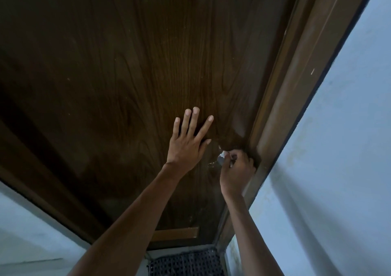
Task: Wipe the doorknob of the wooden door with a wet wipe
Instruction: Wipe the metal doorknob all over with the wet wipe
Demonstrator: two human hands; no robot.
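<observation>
The dark wooden door (127, 74) fills most of the view. My left hand (188, 140) lies flat against it with fingers spread, just left of the knob. My right hand (237, 172) is curled around the metal doorknob (221, 159) near the door's right edge. Only a small shiny part of the knob shows past my fingers. A bit of pale wet wipe (231, 164) peeks out between my fingers and the knob; most of it is hidden in my grip.
The brown door frame (296, 97) runs along the door's right side, with a pale blue wall (342, 148) beyond it. Another stretch of pale wall (27, 237) is at lower left. A dark perforated mat (186, 263) lies on the floor below the door.
</observation>
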